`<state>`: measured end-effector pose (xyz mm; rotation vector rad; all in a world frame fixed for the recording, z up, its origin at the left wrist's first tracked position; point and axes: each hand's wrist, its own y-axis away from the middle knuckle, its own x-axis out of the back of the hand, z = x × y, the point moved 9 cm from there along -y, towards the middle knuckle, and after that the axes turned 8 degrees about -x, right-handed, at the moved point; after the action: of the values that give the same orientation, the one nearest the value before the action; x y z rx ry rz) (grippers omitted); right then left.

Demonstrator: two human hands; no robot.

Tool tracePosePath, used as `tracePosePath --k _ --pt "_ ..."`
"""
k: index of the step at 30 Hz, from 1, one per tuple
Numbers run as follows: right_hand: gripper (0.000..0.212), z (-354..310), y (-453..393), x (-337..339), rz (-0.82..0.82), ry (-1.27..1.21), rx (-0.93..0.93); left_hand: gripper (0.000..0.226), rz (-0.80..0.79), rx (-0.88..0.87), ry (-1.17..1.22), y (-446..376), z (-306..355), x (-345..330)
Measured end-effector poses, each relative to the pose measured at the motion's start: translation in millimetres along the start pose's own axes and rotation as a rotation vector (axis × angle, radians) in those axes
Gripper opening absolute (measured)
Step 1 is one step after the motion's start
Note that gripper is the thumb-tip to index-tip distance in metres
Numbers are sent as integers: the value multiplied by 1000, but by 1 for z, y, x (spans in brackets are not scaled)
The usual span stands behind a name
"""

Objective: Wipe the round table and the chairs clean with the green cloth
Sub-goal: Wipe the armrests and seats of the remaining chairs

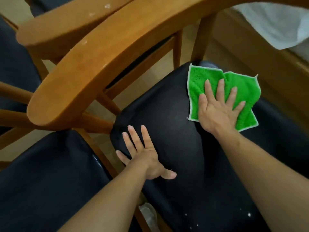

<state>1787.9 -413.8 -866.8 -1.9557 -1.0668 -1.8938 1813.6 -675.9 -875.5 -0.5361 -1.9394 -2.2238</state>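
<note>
A person bends over a wooden chair, its dark seat filling the space under both arms. A second seat lies to the left of the left hand, which rests flat on the cushion near its front left corner, fingers spread and holding nothing. Ahead and to the right, the right hand presses open-palmed on the green cloth, pinning it flat against the far right part of the seat rather than gripping it. White specks dot the seat behind the right hand, near the person, and pale marks show on the wooden rail beyond both hands, so this chair appears only partly wiped. The round table is out of view; its state cannot be judged.
</note>
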Motion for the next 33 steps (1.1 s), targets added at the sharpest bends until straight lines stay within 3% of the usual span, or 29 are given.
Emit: tracePosePath --k 7,12,17,21,25,29,33 --pt "61 25 111 -42 -97 133 98 163 4 -3 -9 4 3 2" --pt "62 31 192 -59 -190 99 115 160 30 -7 -12 7 1 5" --pt "57 40 184 -47 -169 65 161 162 104 -4 -21 6 -2 8" --pt "69 90 89 -20 7 66 21 159 128 -34 -26 7 0 8" --pt "68 139 24 8 35 21 -144 156 171 -59 -8 8 1 7" --pt "69 164 52 1 44 -79 -364 156 223 -78 8 8 0 9" --pt "71 144 135 -31 6 -70 -426 158 291 -68 -2 10 2 9"
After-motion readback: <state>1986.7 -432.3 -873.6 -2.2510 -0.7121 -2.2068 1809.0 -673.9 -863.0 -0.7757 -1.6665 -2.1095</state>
